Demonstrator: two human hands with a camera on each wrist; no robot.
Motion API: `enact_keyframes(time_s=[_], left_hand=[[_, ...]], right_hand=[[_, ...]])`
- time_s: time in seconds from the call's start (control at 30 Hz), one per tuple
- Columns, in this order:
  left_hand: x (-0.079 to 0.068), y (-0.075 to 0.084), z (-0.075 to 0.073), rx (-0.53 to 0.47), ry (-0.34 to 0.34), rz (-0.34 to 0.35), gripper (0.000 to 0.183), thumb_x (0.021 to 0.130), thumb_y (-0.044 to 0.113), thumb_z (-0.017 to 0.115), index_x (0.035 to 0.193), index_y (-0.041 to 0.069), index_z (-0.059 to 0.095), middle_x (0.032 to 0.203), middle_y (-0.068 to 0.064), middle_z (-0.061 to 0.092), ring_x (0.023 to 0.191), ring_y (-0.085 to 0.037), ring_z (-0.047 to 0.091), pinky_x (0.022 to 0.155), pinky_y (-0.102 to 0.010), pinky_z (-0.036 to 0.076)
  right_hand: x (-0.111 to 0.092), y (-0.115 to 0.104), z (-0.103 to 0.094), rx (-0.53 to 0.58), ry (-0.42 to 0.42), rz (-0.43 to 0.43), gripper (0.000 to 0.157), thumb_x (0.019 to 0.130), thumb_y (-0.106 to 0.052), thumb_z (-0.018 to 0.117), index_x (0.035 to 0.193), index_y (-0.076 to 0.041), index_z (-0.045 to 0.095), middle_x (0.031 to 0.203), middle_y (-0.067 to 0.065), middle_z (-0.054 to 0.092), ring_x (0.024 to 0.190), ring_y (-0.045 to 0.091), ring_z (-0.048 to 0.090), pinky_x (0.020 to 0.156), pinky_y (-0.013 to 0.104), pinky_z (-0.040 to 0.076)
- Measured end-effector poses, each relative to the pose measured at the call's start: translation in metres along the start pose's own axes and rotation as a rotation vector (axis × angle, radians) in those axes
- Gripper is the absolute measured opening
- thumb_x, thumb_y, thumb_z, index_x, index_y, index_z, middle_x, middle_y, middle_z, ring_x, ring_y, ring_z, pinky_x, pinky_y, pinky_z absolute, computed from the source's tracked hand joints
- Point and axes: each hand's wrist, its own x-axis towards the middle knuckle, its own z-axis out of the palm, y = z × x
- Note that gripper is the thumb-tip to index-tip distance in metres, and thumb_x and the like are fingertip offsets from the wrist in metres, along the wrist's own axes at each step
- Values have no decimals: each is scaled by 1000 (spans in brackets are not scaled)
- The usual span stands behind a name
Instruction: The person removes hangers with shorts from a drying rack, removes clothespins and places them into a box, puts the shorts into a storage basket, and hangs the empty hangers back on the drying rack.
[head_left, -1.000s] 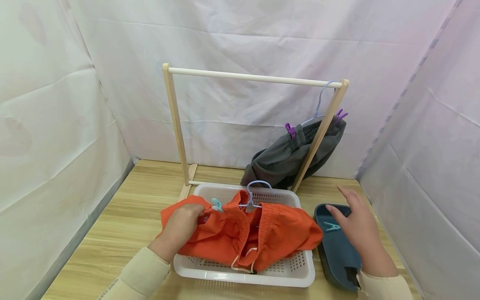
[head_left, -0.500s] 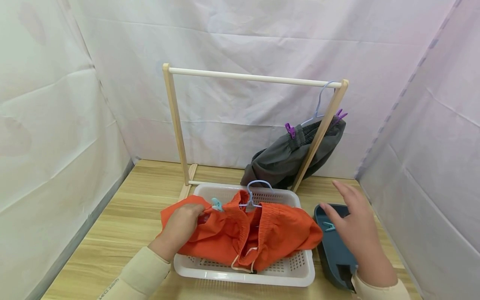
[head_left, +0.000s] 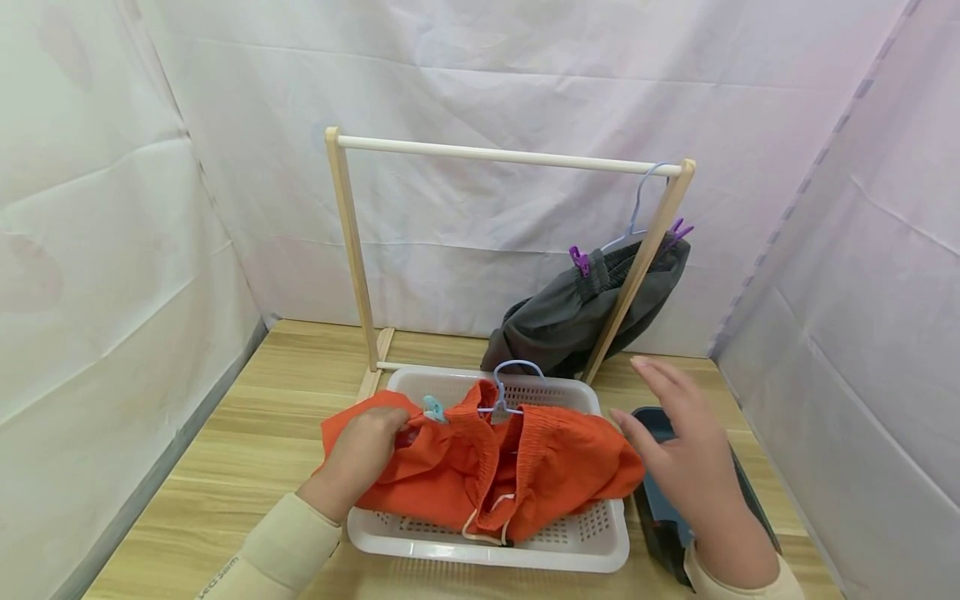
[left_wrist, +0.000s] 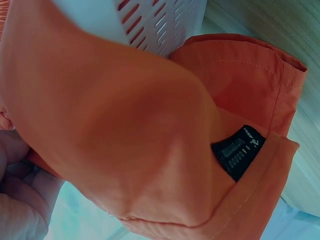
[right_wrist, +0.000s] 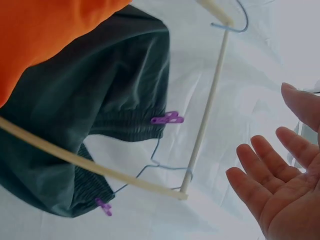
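A pair of orange shorts [head_left: 577, 454] lies across a white plastic basket [head_left: 487, 556], drawstring toward the front. The hook of a light-blue hanger [head_left: 501, 396] stands up from the waistband. A light-blue clothespin [head_left: 432, 408] is on the waistband's left side. Next to it, my left hand [head_left: 360, 454] pinches the orange cloth; in the left wrist view its fingers [left_wrist: 25, 195] hold the fabric's edge. My right hand [head_left: 682, 458] is raised with spread fingers, holding nothing, between the shorts' right end and the dark blue tray [head_left: 657, 497], partly covering the tray.
Behind the basket stands a wooden rack with a white rail [head_left: 510, 155]. Grey shorts [head_left: 555, 321] hang from a hanger at its right end, held by purple clothespins [head_left: 580, 261]. White fabric walls [head_left: 465, 75] enclose the wooden tabletop [head_left: 247, 425].
My right hand has moved left from over the tray toward the orange shorts, now hiding the tray's light-blue clothespin. My left hand keeps its hold, and the shorts stay in place.
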Motion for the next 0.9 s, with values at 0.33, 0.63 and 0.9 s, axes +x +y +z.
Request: enact_keyframes(time_s=[0.33, 0.63, 0.9], left_hand=[[0, 0, 0, -10, -10, -25, 32, 84, -14, 59, 68, 14, 54, 62, 10, 43, 62, -10, 44, 57, -20, 42], [1, 1, 0, -11, 8, -8, 34, 83, -14, 57, 67, 15, 52, 61, 9, 39, 62, -10, 43, 56, -20, 40], [0, 2, 0, -12, -9, -29, 32, 84, -14, 58, 69, 14, 55, 62, 8, 43, 63, -10, 45, 57, -20, 42]], right_hand=[[5, -17, 11, 56, -25, -118, 61, 93, -51, 50, 133, -6, 56, 131, 13, 57, 119, 27, 52, 101, 8, 32], [8, -35, 20, 60, -67, -161, 57, 93, -51, 49, 133, -11, 57, 132, 8, 57, 117, 25, 55, 99, 8, 33], [9, -50, 35, 139, -160, -267, 52, 96, -46, 48, 130, -9, 58, 130, 9, 57, 117, 23, 56, 99, 13, 39]])
